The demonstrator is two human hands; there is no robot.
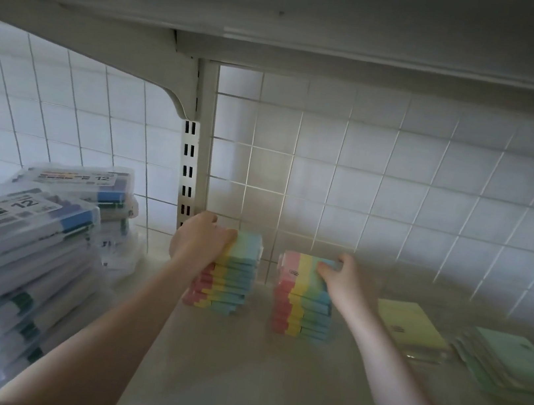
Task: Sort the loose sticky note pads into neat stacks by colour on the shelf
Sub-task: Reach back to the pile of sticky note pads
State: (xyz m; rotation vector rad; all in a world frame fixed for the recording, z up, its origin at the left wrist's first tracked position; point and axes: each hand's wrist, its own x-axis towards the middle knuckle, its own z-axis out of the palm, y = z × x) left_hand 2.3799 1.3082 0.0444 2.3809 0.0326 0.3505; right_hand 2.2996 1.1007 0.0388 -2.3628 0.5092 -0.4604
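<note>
White wire grid backs a pale shelf (233, 370) under an upper board. Near the centre stand two stacks of striped pink, yellow, green and blue pads. At about 10 o'clock the left hand (199, 240) grips the top of the left stack (229, 283), fingers curled over it. At 1 o'clock the right hand (344, 279) pinches the top pad of the right stack (299, 304). Yellow pads (410, 324) and green pads (508, 363) lie at 3 o'clock; marker cases (9, 250) are piled at 9 o'clock
</note>
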